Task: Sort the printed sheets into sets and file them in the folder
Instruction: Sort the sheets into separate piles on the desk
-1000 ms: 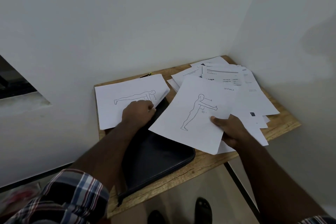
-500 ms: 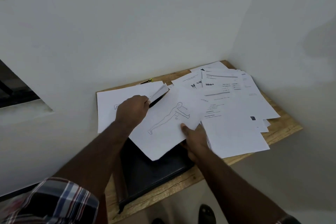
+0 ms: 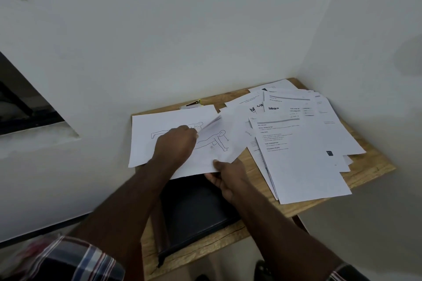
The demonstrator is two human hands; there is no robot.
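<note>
The printed sheets [image 3: 303,143] are lying fanned over the right half of the bench [image 3: 370,166], while a smaller set of figure drawings [image 3: 146,134] is building up at the left, partly over the dark folder [image 3: 196,203]. The sorting step looks to be under way — the right hand [image 3: 228,178] is pinching the near edge of a figure drawing sheet [image 3: 219,143] and the left hand [image 3: 175,143] is pressing on that set, its fingers appearing to be lifting an upper page. Next the sheet is needing to be slid in and squared with its set — filing has not begun.
</note>
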